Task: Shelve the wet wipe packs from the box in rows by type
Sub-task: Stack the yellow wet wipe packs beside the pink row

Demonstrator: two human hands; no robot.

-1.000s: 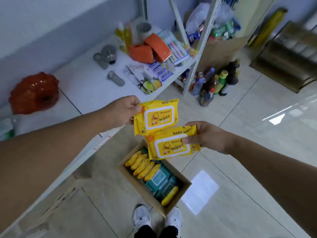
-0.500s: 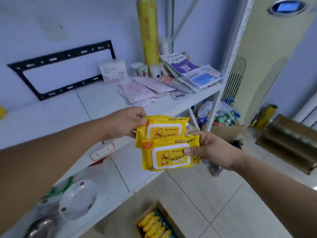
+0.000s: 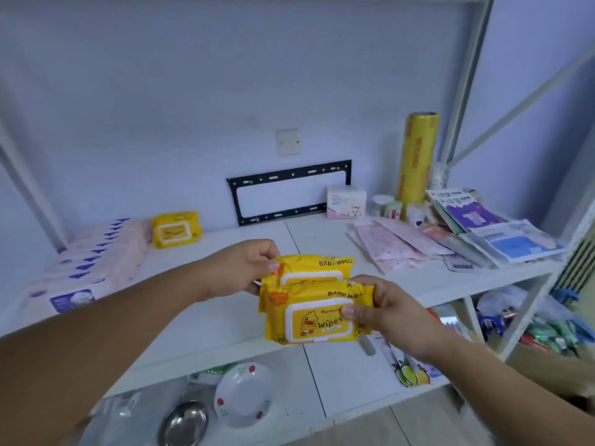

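I hold two yellow baby wipe packs over the front of the white shelf point(image 3: 244, 320). My right hand point(image 3: 383, 313) grips the nearer yellow pack point(image 3: 310, 317) by its right end. Just behind it, my left hand point(image 3: 241, 268) pinches the upper left corner of the farther yellow pack point(image 3: 317, 267), which the nearer one partly hides. A third yellow pack point(image 3: 175, 229) stands at the back left of the shelf, beside a row of white and pink wipe packs point(image 3: 93, 259). The box is out of view.
On the shelf's right lie pink packets point(image 3: 402, 243), booklets point(image 3: 489, 230), small jars, a pink box point(image 3: 346, 201) and an upright yellow film roll point(image 3: 417, 156). A black wall bracket point(image 3: 289, 191) sits behind. The lower shelf holds a white plate point(image 3: 243, 394) and a steel bowl point(image 3: 183, 424).
My view has swung up from the floor box to the upper shelf. Both hands kept their packs and brought them over the shelf's front edge.
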